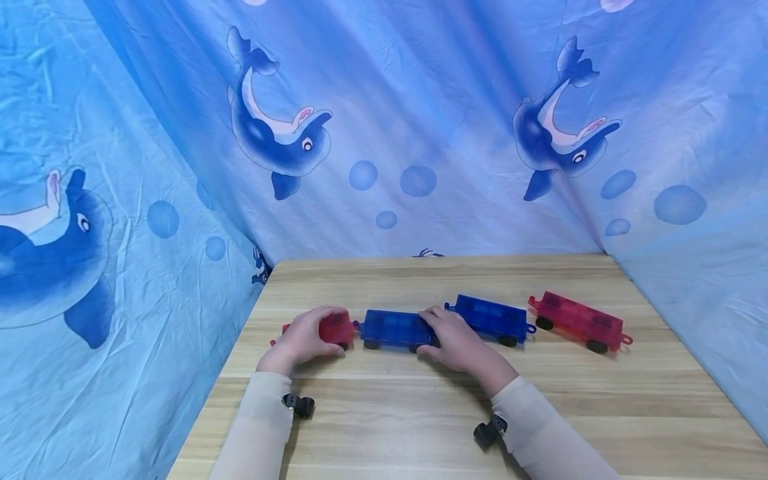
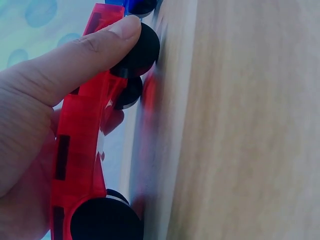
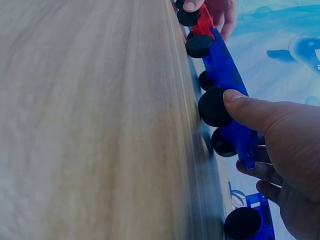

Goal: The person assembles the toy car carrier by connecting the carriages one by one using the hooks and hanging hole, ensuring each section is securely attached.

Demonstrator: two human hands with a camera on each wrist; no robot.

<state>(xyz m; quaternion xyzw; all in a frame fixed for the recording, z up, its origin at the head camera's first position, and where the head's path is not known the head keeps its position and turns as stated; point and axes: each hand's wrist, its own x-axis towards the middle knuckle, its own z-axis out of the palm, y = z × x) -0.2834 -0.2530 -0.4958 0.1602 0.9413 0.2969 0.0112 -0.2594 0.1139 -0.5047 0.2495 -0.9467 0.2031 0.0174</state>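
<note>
On the wooden table my left hand (image 1: 303, 339) grips a translucent red toy train car (image 1: 337, 328), its thumb against a black wheel (image 2: 137, 52) in the left wrist view. My right hand (image 1: 457, 341) holds the right end of a blue toy train car (image 1: 390, 328). In the right wrist view the thumb presses on a wheel (image 3: 214, 107) and the other fingers reach behind the car. The two cars stand end to end, their ends meeting at a small coupling (image 1: 357, 325). Part of the red car is hidden behind my left hand.
A second blue car (image 1: 492, 319) stands just right of my right hand, angled. Farther right is another red car (image 1: 579, 321), its hook close to the blue car's loop. Blue dolphin-print cloth (image 1: 384, 120) hangs behind the wooden table (image 1: 384, 420) and along its sides.
</note>
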